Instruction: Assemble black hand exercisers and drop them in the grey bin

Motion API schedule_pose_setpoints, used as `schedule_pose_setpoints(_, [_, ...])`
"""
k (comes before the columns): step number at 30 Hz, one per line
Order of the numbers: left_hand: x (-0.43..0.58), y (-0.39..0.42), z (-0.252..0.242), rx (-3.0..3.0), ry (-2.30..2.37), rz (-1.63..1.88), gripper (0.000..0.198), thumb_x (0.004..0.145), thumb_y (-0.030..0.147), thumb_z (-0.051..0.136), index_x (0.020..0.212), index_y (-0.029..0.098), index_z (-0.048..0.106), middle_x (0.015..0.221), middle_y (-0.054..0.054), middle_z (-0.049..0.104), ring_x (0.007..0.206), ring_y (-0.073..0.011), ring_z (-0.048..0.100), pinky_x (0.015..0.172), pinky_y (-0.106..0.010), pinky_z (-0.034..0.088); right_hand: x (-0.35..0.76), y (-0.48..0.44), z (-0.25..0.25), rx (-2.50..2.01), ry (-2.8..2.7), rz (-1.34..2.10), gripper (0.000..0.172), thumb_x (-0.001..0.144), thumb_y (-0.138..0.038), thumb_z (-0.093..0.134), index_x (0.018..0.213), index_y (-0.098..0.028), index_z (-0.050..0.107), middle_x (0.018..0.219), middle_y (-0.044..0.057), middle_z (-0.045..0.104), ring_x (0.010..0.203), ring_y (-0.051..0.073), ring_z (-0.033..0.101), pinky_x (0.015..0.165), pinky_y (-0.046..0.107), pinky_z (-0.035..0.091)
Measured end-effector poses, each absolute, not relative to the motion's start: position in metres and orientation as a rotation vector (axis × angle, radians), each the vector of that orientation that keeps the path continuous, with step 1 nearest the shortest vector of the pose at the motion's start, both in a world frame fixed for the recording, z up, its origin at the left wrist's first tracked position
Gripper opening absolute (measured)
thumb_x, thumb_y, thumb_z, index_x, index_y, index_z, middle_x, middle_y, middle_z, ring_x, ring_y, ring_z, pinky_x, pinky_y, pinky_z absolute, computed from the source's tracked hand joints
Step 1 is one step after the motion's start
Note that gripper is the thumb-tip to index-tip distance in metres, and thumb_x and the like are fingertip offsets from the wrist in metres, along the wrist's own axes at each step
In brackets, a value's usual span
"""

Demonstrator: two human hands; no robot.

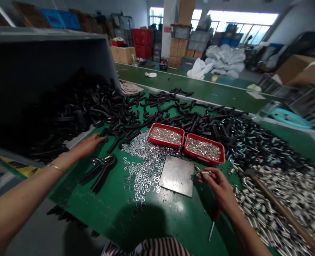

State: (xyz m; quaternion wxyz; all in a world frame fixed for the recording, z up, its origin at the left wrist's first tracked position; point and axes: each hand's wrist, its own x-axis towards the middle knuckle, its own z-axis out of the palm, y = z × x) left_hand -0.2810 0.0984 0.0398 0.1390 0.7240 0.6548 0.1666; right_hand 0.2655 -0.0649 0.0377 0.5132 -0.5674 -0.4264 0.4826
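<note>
My left hand (pixel 89 146) reaches to the near edge of the black pile, its fingers closed on the end of a black plastic clamp part (pixel 116 134). Below it lies a spring clamp (pixel 102 172) with two black handles and a metal piece at its top. My right hand (pixel 221 186) pinches a small shiny metal cylinder (pixel 206 173) just right of a square metal plate (pixel 177 176). A screwdriver (pixel 211 230) with a reddish handle shows under that hand; whether the palm holds it is hidden. Loose metal rings (pixel 144 176) spread left of the plate.
Two red trays (pixel 166 144) (pixel 204 160) of small metal parts stand behind the plate. A grey bin (pixel 112 67) of black parts lies open at left. Metal cylinders (pixel 269 213) heap at right, with a wooden-handled tool (pixel 277 204) across them. Black parts with pins (pixel 253 142) lie behind.
</note>
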Motion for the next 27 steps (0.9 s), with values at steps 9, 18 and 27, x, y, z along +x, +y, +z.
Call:
schedule_pose_setpoints(9, [-0.282,0.1,0.04,2.231,2.046,0.679,0.02,0.08,0.025,0.058,0.099,0.019,0.06,0.128,-0.009,0.06,0.133,-0.0384,0.046,0.113,-0.055,0.036,0.256,-0.064,0.015,-1.271,-0.861,1.199,0.029,0.081,-0.039,0.077,0.102,-0.021,0.066,0.093,0.005,0.074,0.085,0.021,0.071,0.082,0.038,0.057])
schedule_pose_setpoints(18, [-0.12,0.043,0.105,1.769,1.546,1.217,0.053,0.083,0.049,0.069,0.124,0.02,0.052,0.108,-0.002,0.071,0.104,-0.0235,0.066,0.1,-0.046,0.05,0.234,-0.051,0.018,-1.171,-0.81,1.196,0.028,0.085,-0.037,0.074,0.103,-0.021,0.061,0.09,0.004,0.075,0.079,0.02,0.073,0.074,0.036,0.059])
schedule_pose_setpoints(27, [0.066,0.016,0.022,1.117,0.728,0.831,0.04,0.089,0.046,0.063,0.118,0.021,0.053,0.078,0.0,0.062,0.068,-0.0131,0.063,0.067,-0.029,0.055,0.239,-0.052,0.02,-1.104,-0.671,1.132,0.031,0.082,-0.036,0.077,0.102,-0.021,0.06,0.089,0.004,0.075,0.079,0.018,0.073,0.074,0.032,0.057])
